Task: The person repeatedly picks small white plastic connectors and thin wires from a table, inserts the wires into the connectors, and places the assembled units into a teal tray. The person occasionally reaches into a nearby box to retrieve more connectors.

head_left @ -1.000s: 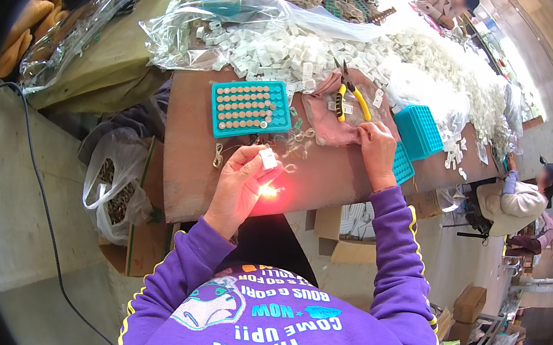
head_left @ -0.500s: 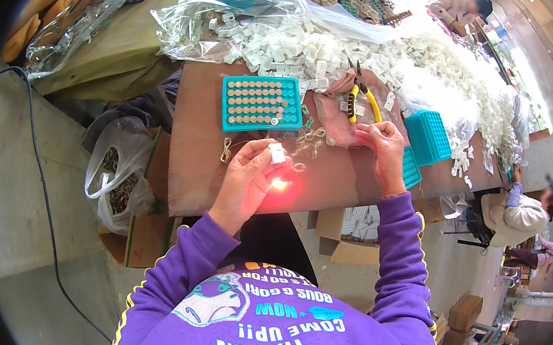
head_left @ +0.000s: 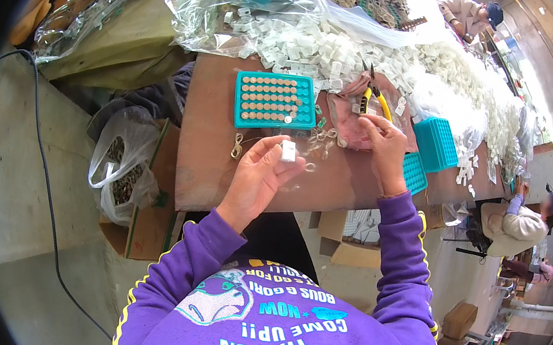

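Observation:
My left hand [head_left: 260, 177] pinches a small white plastic case [head_left: 288, 150] between thumb and fingers, above the table's near edge. My right hand [head_left: 386, 149] is closed in a pinch over a pink cloth [head_left: 344, 120]; whatever its fingertips hold is too small to make out. Just beyond those fingertips, pliers with yellow and black handles [head_left: 384, 106] lie on the cloth, jaws pointing away. A teal tray [head_left: 238, 98] beyond my left hand holds rows of round, coin-like discs. One whiter disc [head_left: 288, 119] sits in its nearest row.
A large heap of white plastic cases [head_left: 331, 49] covers the table's far side. Teal trays [head_left: 435, 146] stand right of my right hand. Loose cord loops [head_left: 321, 140] lie between my hands. A plastic bag [head_left: 125, 155] hangs at left; open cardboard boxes [head_left: 356, 253] stand below the table. Other people are at right.
The red glow below my left hand is gone. The white case is now turned more upright in my left fingers. My right fingertips are nearer the pliers' handles. The view has shifted slightly.

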